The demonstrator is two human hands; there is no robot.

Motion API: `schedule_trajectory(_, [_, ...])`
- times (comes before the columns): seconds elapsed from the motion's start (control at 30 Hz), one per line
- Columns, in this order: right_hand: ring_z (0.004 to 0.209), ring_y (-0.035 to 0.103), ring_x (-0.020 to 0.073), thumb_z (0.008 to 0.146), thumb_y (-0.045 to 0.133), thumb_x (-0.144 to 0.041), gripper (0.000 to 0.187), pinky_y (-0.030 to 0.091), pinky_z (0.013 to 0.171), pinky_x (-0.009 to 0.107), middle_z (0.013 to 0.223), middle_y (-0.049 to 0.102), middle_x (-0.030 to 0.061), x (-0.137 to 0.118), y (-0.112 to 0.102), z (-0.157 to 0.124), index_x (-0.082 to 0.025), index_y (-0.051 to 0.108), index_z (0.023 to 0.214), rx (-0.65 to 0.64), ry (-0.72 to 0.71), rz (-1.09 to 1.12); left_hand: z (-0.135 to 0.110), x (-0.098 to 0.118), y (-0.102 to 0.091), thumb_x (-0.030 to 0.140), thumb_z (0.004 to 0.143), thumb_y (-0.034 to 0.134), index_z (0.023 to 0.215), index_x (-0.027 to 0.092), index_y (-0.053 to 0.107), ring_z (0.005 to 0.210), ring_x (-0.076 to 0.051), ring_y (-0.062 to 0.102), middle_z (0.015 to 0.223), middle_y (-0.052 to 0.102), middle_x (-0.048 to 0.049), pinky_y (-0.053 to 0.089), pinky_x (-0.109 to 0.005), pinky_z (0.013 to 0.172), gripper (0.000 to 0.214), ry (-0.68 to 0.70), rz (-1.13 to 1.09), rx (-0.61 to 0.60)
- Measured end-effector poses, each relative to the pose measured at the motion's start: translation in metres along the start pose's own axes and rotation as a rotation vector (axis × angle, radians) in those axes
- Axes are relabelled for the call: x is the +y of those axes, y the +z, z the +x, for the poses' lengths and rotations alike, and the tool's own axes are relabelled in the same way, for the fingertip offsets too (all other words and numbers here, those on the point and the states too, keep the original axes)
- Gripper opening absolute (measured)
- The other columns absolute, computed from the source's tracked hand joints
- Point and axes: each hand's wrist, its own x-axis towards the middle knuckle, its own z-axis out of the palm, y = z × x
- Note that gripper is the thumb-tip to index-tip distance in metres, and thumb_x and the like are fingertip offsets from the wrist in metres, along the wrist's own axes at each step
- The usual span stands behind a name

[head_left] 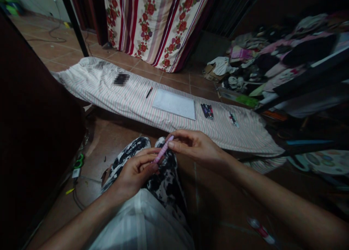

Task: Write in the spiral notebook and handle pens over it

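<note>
A slim pink pen (163,149) with pale bands along it lies slantwise between my two hands, above my knees. My left hand (138,169) has its fingers and thumb closed around the lower end. At the upper end, my right hand (196,145) pinches the pen between thumb and fingers. Just beyond the hands, a spiral notebook (174,104) rests open at a pale page on the striped cloth (131,104). A dark pen (149,92) lies left of the notebook, and a bunch of dark pens (207,111) lies to its right.
Some small pale and dark items (233,119) and a blurred-out dark object (121,79) are on the cloth-covered bench. A floral curtain (152,28) hangs behind. Heaped clothes (272,57) fill the right side. A cable (75,195) and a plastic bottle (261,230) lie on the tiled floor.
</note>
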Motion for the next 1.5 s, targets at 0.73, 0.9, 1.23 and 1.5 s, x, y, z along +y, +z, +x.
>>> schedule_trajectory(0.73, [0.084, 0.062, 0.0165, 0.073, 0.063, -0.034, 0.028, 0.047, 0.076, 0.03, 0.091, 0.067, 0.0044, 0.017, 0.022, 0.0, -0.018, 0.065, 0.096, 0.151, -0.073, 0.237, 0.0, 0.006, 0.007, 0.048, 0.073, 0.059, 0.082, 0.011, 0.066, 0.052, -0.01, 0.048, 0.068, 0.059, -0.0038, 0.039, -0.021, 0.048, 0.039, -0.071, -0.034, -0.011])
schedule_trajectory(0.9, [0.079, 0.062, 0.0153, 0.065, 0.07, -0.033, 0.02, 0.048, 0.074, 0.028, 0.081, 0.068, 0.0017, 0.026, 0.03, 0.003, -0.018, 0.067, 0.079, 0.286, -0.073, 0.345, 0.0, -0.001, 0.008, 0.048, 0.074, 0.058, 0.082, 0.011, 0.067, 0.051, -0.009, 0.044, 0.066, 0.058, -0.0033, 0.032, -0.02, 0.044, 0.039, -0.045, 0.019, 0.026])
schedule_trajectory(1.23, [0.056, 0.055, 0.0092, 0.065, 0.068, -0.045, 0.034, 0.045, 0.053, 0.022, 0.074, 0.063, 0.0001, 0.038, 0.054, 0.008, -0.018, 0.056, 0.083, 0.329, -0.082, 0.47, 0.002, -0.007, 0.006, 0.037, 0.078, 0.058, 0.076, 0.014, 0.068, 0.07, -0.015, 0.054, 0.076, 0.062, -0.0052, 0.041, -0.023, 0.058, 0.025, 0.09, 0.124, 0.117])
schedule_trajectory(1.5, [0.081, 0.063, 0.0168, 0.063, 0.073, -0.032, 0.033, 0.049, 0.077, 0.031, 0.086, 0.069, 0.0042, 0.036, 0.05, 0.002, -0.018, 0.067, 0.092, 0.306, -0.007, 0.608, 0.0, -0.004, 0.003, 0.043, 0.075, 0.059, 0.085, 0.01, 0.066, 0.05, -0.008, 0.041, 0.061, 0.056, -0.0017, 0.03, -0.021, 0.046, 0.035, -0.115, -0.064, 0.014])
